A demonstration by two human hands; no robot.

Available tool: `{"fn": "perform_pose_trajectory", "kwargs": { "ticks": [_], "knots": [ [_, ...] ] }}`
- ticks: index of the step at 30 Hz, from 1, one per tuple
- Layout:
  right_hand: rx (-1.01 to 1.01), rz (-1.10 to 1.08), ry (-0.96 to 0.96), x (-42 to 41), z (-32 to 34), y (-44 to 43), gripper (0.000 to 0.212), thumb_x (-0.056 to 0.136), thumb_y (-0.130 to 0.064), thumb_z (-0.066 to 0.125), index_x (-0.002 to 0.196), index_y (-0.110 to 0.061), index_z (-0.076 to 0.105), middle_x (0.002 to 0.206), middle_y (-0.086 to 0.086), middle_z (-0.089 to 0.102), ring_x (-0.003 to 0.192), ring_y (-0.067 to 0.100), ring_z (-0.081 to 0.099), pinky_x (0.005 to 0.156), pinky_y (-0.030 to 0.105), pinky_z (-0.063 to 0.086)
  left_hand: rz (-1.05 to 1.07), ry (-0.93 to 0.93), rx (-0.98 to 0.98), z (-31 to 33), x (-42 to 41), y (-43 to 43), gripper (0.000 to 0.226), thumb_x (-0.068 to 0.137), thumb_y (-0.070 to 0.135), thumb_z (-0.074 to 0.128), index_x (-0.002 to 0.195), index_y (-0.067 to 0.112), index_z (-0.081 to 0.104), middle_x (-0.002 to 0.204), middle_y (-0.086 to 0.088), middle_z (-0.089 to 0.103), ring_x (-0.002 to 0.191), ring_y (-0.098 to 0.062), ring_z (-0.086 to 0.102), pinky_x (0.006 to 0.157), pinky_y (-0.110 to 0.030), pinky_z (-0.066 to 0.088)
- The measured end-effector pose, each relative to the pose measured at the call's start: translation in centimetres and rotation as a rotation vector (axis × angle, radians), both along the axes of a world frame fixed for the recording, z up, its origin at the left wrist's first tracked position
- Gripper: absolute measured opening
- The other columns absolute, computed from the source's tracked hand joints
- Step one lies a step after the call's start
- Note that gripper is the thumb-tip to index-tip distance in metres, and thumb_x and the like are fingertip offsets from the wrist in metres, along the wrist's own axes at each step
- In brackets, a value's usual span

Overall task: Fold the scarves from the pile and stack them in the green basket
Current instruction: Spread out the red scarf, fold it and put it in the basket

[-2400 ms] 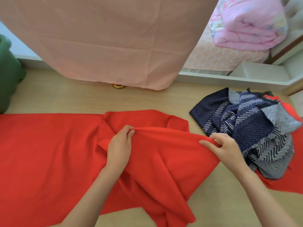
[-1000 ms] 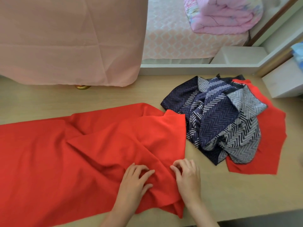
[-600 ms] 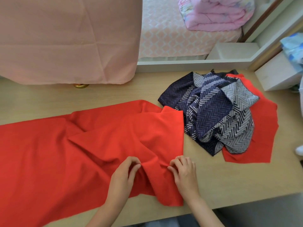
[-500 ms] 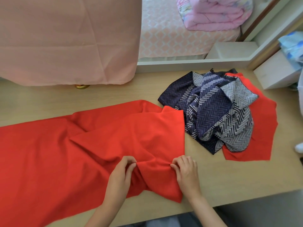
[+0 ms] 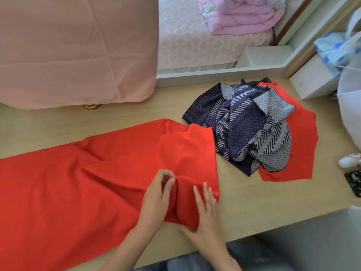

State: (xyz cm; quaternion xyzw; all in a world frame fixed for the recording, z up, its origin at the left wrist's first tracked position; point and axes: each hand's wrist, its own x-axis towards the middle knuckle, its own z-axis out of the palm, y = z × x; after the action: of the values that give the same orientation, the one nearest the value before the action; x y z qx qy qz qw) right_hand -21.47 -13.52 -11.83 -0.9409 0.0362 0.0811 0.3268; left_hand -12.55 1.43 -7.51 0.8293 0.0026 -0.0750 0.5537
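Near you is a plain red scarf (image 5: 78,182); to its right, navy and grey zigzag scarves (image 5: 244,130) cover another red scarf (image 5: 298,143). Your table (image 5: 254,202) is pale wood.

Spread across the counter (image 5: 254,202): long red scarf (image 5: 78,182), rumpled.
Right end bunched; just beside it, the pile (image 5: 254,133): crumpled navy-grey chevron scarves (image 5: 240,130) atop a second red scarf (image 5: 298,145).

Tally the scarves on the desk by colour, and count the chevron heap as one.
Chevron heap: 1
Red: 2, the spread scarf and the lower scarf under the heap
Total: 3
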Motion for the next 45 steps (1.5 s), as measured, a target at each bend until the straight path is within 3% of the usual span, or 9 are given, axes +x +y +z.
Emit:
{"fn": "perform_pose_trajectory", "kwargs": {
  "ticks": [4, 9, 13, 18, 21, 26, 30, 34, 45],
  "knots": [
    [-0.03, -0.118, -0.085, -1.5, -2.2, 0.1, 0.08, 0.068, 0.0, 0.057, 0.141, -0.028, 0.042, 0.153, -0.013, 0.029, 0.142, 0.017, 0.026, 0.113, 0.042, 0.022, -0.1, -0.02, 0.027, 0.3, 1.0, 0.5, 0.019, 0.094, 0.01, 0.055, 0.089, 0.027, 0.053, 0.09, 0.019, 0.06, 0.084, -0.002, 0.057, 0.078, -0.016, 0.041],
    [0.072, -0.547, -0.165, -2.3, 0.1, -3.3, 0.069, 0.076, 0.022, 0.05, 0.118, -0.03, 0.064, 0.132, -0.012, 0.057, 0.126, 0.008, 0.049, 0.102, 0.009, 0.033, -0.059, -0.024, 0.062, -0.2, 1.1, 3.0, 0.016, 0.093, 0.01, 0.056, 0.088, 0.025, 0.055, 0.09, 0.016, 0.06, 0.086, -0.002, 0.057, 0.079, -0.017, 0.041],
    [0.13, -0.704, -0.18, -1.4, 2.4, -6.0, 0.043, 0.086, 0.004, 0.061, 0.105, -0.034, 0.068, 0.098, -0.006, 0.073, 0.082, 0.013, 0.066, 0.069, -0.001, 0.039, -0.078, -0.034, 0.113, -0.8, 0.4, 3.2, 0.017, 0.092, 0.01, 0.057, 0.087, 0.026, 0.055, 0.093, 0.016, 0.061, 0.088, 0.001, 0.057, 0.079, -0.012, 0.039],
    [0.356, -0.817, -0.285, 0.0, 4.3, -8.1, 0.038, 0.088, 0.007, 0.056, 0.095, -0.028, 0.07, 0.092, -0.011, 0.072, 0.092, 0.011, 0.067, 0.084, 0.016, 0.049, -0.156, -0.134, 0.252, -1.8, 0.3, 2.6, 0.009, 0.091, 0.032, 0.054, 0.092, 0.03, 0.063, 0.094, 0.018, 0.059, 0.094, 0.0, 0.052, 0.088, -0.02, 0.038],
    [0.261, -0.797, -0.387, -0.4, 4.8, -8.5, 0.046, 0.078, 0.023, 0.047, 0.095, -0.013, 0.071, 0.106, -0.001, 0.07, 0.104, 0.01, 0.062, 0.096, 0.02, 0.044, -0.206, -0.182, 0.353, -2.7, 0.2, 2.9, 0.037, 0.091, 0.045, 0.04, 0.111, 0.027, 0.066, 0.115, 0.008, 0.057, 0.114, -0.012, 0.047, 0.104, -0.03, 0.032],
    [0.401, -0.787, -0.002, -2.9, 1.9, -9.0, 0.059, 0.081, 0.021, 0.038, 0.095, -0.027, 0.071, 0.128, -0.004, 0.058, 0.122, 0.012, 0.051, 0.109, 0.028, 0.036, -0.264, -0.176, 0.567, -4.5, -0.6, 4.6, 0.052, 0.097, 0.048, 0.027, 0.126, 0.02, 0.059, 0.139, -0.004, 0.05, 0.134, -0.019, 0.037, 0.113, -0.04, 0.022],
    [0.57, -0.991, 0.121, -0.1, 1.5, -10.3, 0.029, 0.093, -0.004, 0.047, 0.108, -0.024, 0.063, 0.118, 0.005, 0.063, 0.106, 0.029, 0.06, 0.1, 0.048, 0.045, -0.358, -0.111, 0.64, -5.6, -1.1, 4.5, 0.065, 0.096, 0.058, 0.017, 0.127, 0.021, 0.06, 0.14, -0.005, 0.05, 0.135, -0.017, 0.034, 0.113, -0.035, 0.013],
    [0.429, -0.856, 0.217, 4.6, 1.0, -10.0, 0.03, 0.089, -0.026, 0.065, 0.113, -0.01, 0.059, 0.094, 0.002, 0.063, 0.088, 0.017, 0.059, 0.079, 0.029, 0.045, -0.282, -0.127, 0.595, -4.6, -0.1, 2.8, 0.053, 0.091, 0.046, 0.026, 0.119, 0.021, 0.065, 0.129, 0.0, 0.059, 0.132, -0.019, 0.043, 0.113, -0.039, 0.022],
    [0.434, -0.636, -0.058, 5.0, 4.3, -6.3, 0.02, 0.077, 0.0, 0.074, 0.07, -0.012, 0.058, 0.07, 0.0, 0.063, 0.072, 0.011, 0.062, 0.069, 0.023, 0.049, -0.376, -0.076, 0.293, -1.8, 11.7, -7.0, 0.041, 0.092, 0.018, 0.058, 0.131, 0.008, 0.05, 0.132, -0.01, 0.052, 0.127, -0.023, 0.045, 0.106, -0.031, 0.03]
  ]
}}
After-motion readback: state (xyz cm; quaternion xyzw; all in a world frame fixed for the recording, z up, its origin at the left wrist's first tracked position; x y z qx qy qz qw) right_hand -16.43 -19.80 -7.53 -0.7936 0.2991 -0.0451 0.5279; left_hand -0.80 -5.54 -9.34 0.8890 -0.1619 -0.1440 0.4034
